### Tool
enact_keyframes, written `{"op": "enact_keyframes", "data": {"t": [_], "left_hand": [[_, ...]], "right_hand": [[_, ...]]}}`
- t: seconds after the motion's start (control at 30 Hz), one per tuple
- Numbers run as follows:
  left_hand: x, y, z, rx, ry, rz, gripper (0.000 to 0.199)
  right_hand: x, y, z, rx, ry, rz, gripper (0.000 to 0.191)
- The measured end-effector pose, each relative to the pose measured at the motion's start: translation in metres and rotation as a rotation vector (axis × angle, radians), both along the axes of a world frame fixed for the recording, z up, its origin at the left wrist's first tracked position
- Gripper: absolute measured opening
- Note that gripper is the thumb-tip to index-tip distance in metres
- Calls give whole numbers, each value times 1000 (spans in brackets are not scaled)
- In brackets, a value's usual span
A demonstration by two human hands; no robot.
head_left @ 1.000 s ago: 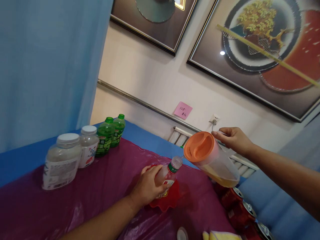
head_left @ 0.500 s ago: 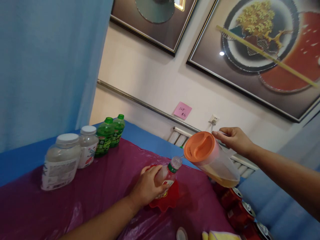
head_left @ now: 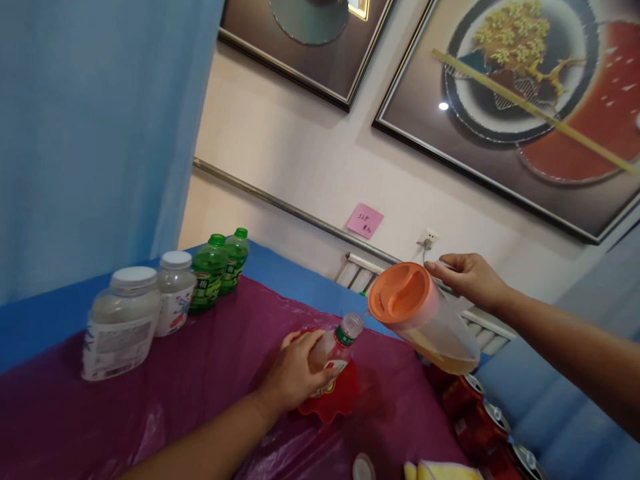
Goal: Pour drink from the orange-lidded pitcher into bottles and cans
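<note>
My left hand (head_left: 299,371) is wrapped round a clear plastic bottle (head_left: 330,352) with a green band at its neck. The bottle leans to the right, its open mouth facing the jug's spout. Beneath it lies a red scalloped plate (head_left: 336,403), partly hidden by my hand. My right hand (head_left: 465,277) grips the handle of a clear jug (head_left: 445,333) with an orange lid (head_left: 400,292). The jug is tilted left, its spout right at the bottle's mouth, with yellowish liquid low inside. Whether liquid is flowing is hard to make out.
Two white-capped jars (head_left: 123,327) and two green bottles (head_left: 210,277) stand at the left on the purple cover (head_left: 210,373). Red cans (head_left: 483,423) line the right edge. A yellow cloth (head_left: 443,471) and a white cap (head_left: 363,467) lie in front.
Almost nothing differs. Both hands, the bottle and the tilted jug hold nearly the same positions.
</note>
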State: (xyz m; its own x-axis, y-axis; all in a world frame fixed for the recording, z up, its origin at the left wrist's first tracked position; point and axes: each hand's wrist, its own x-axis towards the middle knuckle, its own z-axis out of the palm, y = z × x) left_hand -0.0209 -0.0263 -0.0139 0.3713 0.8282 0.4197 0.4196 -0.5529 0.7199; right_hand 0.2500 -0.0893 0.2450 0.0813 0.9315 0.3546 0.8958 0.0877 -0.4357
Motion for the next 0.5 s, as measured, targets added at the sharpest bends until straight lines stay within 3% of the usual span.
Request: {"op": "enact_keyframes", "data": {"t": [0.5], "left_hand": [[1, -1, 3, -14, 8, -9, 65]], "right_hand": [[-1, 1, 0, 4, 10, 17, 59]]}}
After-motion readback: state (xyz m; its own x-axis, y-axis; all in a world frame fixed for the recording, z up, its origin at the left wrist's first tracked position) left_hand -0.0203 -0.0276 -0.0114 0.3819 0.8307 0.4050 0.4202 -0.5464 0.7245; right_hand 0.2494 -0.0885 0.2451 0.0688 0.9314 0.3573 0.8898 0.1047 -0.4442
